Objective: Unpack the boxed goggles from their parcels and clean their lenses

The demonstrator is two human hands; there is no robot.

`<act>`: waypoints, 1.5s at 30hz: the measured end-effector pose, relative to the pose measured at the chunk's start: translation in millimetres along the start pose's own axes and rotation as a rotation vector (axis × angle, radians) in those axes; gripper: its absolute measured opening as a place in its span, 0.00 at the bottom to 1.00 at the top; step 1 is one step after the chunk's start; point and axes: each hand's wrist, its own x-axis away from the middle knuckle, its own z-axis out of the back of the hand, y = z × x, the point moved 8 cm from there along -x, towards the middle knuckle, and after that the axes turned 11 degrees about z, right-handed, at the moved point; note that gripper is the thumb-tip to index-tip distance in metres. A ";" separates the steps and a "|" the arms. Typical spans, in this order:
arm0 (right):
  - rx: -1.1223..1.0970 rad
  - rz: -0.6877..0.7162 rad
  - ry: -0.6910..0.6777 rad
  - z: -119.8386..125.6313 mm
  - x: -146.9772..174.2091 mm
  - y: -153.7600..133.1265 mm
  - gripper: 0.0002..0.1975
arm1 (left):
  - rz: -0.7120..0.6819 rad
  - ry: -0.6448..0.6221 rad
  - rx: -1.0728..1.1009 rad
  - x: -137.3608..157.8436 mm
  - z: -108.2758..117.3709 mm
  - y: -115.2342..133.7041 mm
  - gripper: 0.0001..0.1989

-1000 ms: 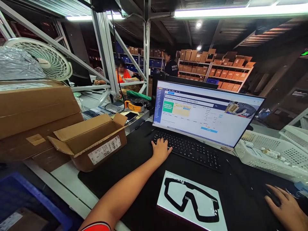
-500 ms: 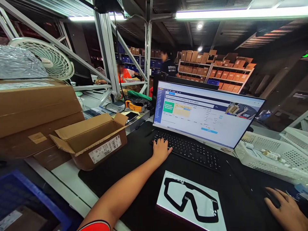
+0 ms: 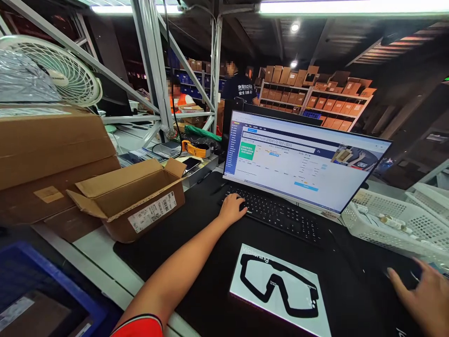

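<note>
My left hand (image 3: 232,209) rests on the left end of the black keyboard (image 3: 280,213), fingers bent over the keys and holding nothing. At the right edge, my right hand (image 3: 423,295) is blurred, its thumb apart from the fingers over the black mat. Nothing shows clearly in its grasp. Between my arms lies a white box (image 3: 277,288) printed with black goggles and the word "Wakening". Behind the keyboard stands a lit monitor (image 3: 301,161) with a web page. An open cardboard box (image 3: 150,210) with a white label sits left of my left hand.
Large cartons (image 3: 52,154) and a fan (image 3: 59,79) stand at the left, above a blue crate (image 3: 66,276). White perforated baskets (image 3: 396,220) are at the right. Metal frame posts (image 3: 150,61) rise behind. Two people and shelves of boxes (image 3: 315,98) are farther back.
My right hand has come up off the black mouse, its thumb and fingers spreading. My left hand has shifted slightly toward the keyboard's left end, with its fingers more bent. The view has tilted slightly.
</note>
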 end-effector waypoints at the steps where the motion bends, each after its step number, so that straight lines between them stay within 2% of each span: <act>1: 0.017 0.030 0.026 11.3 -14.0 -31.2 0.38 | -0.014 -0.005 0.018 -1.9 -0.3 -1.8 0.16; 3: -0.094 0.146 0.050 19.0 -42.5 -107.6 0.29 | -0.036 -0.012 0.043 -4.5 -0.9 -4.2 0.15; 6: -0.353 0.481 -0.243 -24.2 -70.4 -239.9 0.19 | -0.056 -0.014 0.063 -6.2 -1.5 -5.9 0.14; 8: -0.424 0.658 -0.378 -59.8 -77.2 -310.5 0.19 | -0.066 -0.011 0.068 -5.9 -0.7 -6.1 0.14; 10: -0.436 0.733 -0.431 -91.2 -83.0 -358.2 0.20 | -0.080 -0.005 0.068 -4.6 1.3 -5.4 0.13; 13: -0.405 0.742 -0.449 -121.8 -90.8 -399.1 0.25 | -0.096 0.009 0.058 -1.5 4.9 -3.5 0.13; 17: -0.342 0.662 -0.439 -136.0 -100.6 -419.0 0.30 | -0.088 0.033 0.040 0.9 5.6 -2.1 0.13; 21: -0.292 0.612 -0.445 -139.7 -105.7 -425.0 0.27 | -0.067 0.038 0.040 0.6 1.9 -3.0 0.15; 25: -0.261 0.576 -0.449 -141.6 -102.1 -426.4 0.29 | -0.042 0.035 0.039 0.2 0.7 -5.6 0.19; 31: -0.224 0.549 -0.467 -147.4 -92.9 -424.4 0.30 | -0.022 0.046 0.004 0.4 1.8 -5.7 0.12; 36: -0.205 0.557 -0.474 -146.9 -91.0 -426.0 0.31 | 0.113 0.108 -0.002 -0.4 -1.6 -19.3 0.25; 38: -0.199 0.564 -0.486 -145.2 -90.6 -425.6 0.30 | 0.181 0.133 0.007 -1.4 -1.2 -27.3 0.27; 41: -0.176 0.535 -0.506 -141.5 -92.8 -415.9 0.29 | 0.253 0.151 0.042 -5.1 2.5 -38.6 0.22; 43: -0.136 0.462 -0.521 -138.3 -97.1 -400.4 0.29 | 0.296 0.161 0.082 -9.0 6.8 -47.8 0.17; 45: -0.088 0.378 -0.532 -134.1 -102.1 -381.8 0.28 | 0.342 0.175 0.126 -13.2 11.7 -59.3 0.18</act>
